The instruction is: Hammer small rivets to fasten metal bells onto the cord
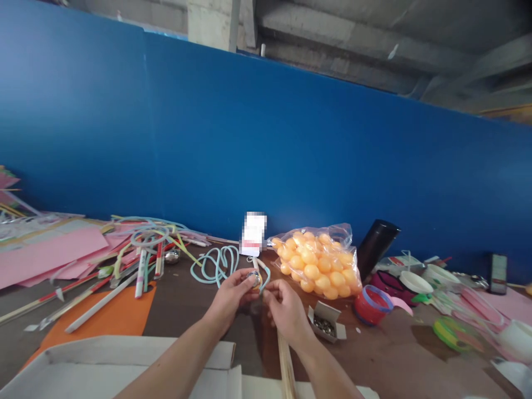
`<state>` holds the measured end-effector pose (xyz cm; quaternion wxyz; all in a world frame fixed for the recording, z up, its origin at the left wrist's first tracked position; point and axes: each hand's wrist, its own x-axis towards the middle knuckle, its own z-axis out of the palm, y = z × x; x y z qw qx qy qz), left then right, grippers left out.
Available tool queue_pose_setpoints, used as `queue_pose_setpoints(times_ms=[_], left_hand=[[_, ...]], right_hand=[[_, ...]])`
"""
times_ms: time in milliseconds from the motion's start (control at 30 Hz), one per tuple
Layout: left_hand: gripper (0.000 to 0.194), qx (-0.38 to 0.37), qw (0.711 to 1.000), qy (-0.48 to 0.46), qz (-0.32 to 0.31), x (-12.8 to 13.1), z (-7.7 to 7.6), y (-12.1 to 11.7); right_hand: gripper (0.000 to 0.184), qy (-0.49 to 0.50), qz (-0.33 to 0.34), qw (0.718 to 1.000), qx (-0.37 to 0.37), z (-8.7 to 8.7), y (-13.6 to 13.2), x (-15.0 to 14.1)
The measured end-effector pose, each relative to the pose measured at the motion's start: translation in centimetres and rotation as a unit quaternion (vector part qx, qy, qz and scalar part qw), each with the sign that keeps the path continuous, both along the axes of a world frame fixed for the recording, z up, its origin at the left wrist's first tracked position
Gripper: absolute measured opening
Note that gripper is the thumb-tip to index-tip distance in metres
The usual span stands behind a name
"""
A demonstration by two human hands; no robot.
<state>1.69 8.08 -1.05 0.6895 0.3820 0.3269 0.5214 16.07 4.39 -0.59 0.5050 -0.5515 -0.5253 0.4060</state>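
Observation:
In the middle of the table, my left hand [233, 292] pinches a small shiny silver ball [253, 275] between thumb and fingers. A light blue cord [266, 274] bends down beside the ball to the fingertips of my right hand [286, 307], which is closed in a pinch close to the left one. What exactly lies between the right fingertips is partly hidden. More light blue cord [216, 265] lies in loose loops behind my left hand. Below my right wrist, a bundle of thin wooden sticks [286, 366] rests on the table.
A clear bag of orange balls [318, 266] lies behind my right hand, near a small box of metal pieces [326, 324]. Farther right are a red tub [369, 307] and a black cylinder [378, 246]. Pink paper [50, 252] and cardboard [124, 360] lie left.

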Motion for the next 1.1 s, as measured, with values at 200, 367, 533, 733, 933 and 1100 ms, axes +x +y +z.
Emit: queue_pose_setpoints(times_ms=[200,367,533,733,933,1100], left_hand=[[0.028,-0.062,0.997,-0.026,0.023,-0.4,-0.3,0.5],[0.029,-0.071,0.997,-0.036,0.023,-0.5,-0.5,0.6],[0.029,-0.071,0.996,-0.036,0.029,-0.6,-0.7,0.8],[0.026,-0.072,0.996,-0.030,0.039,-0.5,-0.4,0.8],[0.024,-0.067,0.996,-0.018,0.053,-0.3,-0.5,0.9],[0.024,-0.061,0.996,-0.018,0.063,-0.1,-0.5,1.0]], right_hand=[[0.024,-0.477,-0.043,0.877,-0.022,0.3,-3.6,1.7],[0.033,-0.514,-0.020,0.854,-0.081,-0.1,-4.6,1.7],[0.026,-0.354,0.003,0.931,-0.086,-0.6,-3.9,2.4],[0.020,-0.045,0.007,0.981,-0.189,-0.4,-3.3,2.0],[0.036,0.069,-0.019,0.997,-0.034,0.9,-4.7,0.0],[0.043,0.041,0.023,0.999,0.004,0.0,-5.4,-0.9]])
